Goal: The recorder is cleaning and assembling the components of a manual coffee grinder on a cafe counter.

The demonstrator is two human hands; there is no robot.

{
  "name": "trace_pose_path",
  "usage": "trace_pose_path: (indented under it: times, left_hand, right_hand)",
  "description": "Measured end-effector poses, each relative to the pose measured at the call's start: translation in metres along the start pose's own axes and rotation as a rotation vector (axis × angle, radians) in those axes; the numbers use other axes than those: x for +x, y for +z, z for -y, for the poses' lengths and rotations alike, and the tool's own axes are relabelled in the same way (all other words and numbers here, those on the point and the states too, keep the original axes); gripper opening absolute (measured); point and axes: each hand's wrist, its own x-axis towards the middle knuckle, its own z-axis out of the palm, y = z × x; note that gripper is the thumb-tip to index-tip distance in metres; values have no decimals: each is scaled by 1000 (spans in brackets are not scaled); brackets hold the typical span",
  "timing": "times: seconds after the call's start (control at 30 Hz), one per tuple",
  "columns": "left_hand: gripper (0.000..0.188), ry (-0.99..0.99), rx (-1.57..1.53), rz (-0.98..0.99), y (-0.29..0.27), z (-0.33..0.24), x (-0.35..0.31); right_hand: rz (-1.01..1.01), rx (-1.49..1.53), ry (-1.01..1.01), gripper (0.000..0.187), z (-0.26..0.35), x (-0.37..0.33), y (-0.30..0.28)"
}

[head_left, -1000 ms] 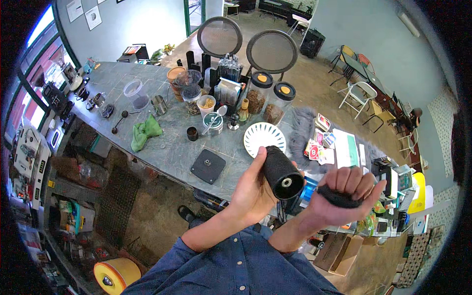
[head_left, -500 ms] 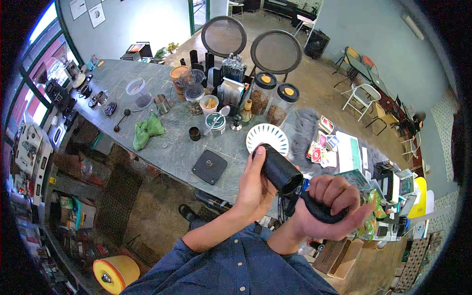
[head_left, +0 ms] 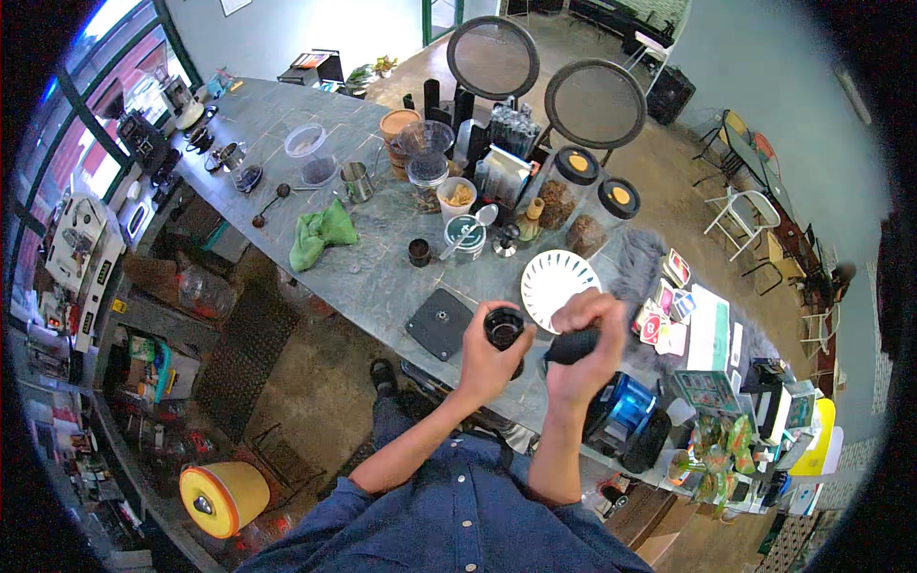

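Note:
My left hand (head_left: pixel 485 368) is wrapped round a black cylinder (head_left: pixel 503 328), which looks like part of a hand coffee grinder; its round upper end faces up. Close on its right, my right hand (head_left: pixel 585 368) grips a rounded black piece (head_left: pixel 571 347), mostly covered by the fingers. The two pieces are apart. Both hands are above the counter's front edge. Left of the cylinder lies a flat black square pad (head_left: pixel 440 325) with a small round fitting on top. A white slotted plate (head_left: pixel 558 277) sits just beyond my right hand.
On the grey counter (head_left: pixel 382 277) are a green cloth (head_left: pixel 322 235), a small black cup (head_left: pixel 419 252), a lidded tub (head_left: pixel 465 237) with a spoon on it, and tall jars (head_left: pixel 604 218). Playing cards (head_left: pixel 659 320) lie to the right, near a blue clear container (head_left: pixel 626 406).
The cylinder has gone from tilted to upright, moving slightly left. My right hand has turned and moved left, closer to it, still gripping the black piece. The view has shifted too.

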Motion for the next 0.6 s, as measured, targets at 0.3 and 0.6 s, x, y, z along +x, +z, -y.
trace_pose_path:
  times: [0.3, 0.6]
  left_hand:
    - [38, 280, 358, 37, -81, 59, 74]
    - [33, 195, 403, 213, -209, 101, 131]
  right_hand:
    - [-108, -788, 524, 29, -153, -37, -96]
    - [-116, -1581, -8, 24, -228, -65, -111]
